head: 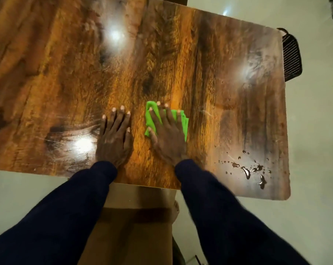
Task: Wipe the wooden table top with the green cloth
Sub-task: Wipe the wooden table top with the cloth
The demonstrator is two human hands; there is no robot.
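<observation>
Wooden table top (66, 64) gleams, streaky. The left hand (114, 138) lies flat, fingers spread, at nine o'clock of the right hand (167, 134), whose splayed fingers press the green cloth (150, 121) down mid-table. Droplets (248, 169) wait at four o'clock by the edge — a hasty sweep could fling them onto the floor (315, 131).

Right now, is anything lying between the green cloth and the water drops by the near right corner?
Nothing visible. The right hand presses the green cloth on the wooden table top, and only bare wood separates it from the water drops. The left hand rests on the other side.
</observation>
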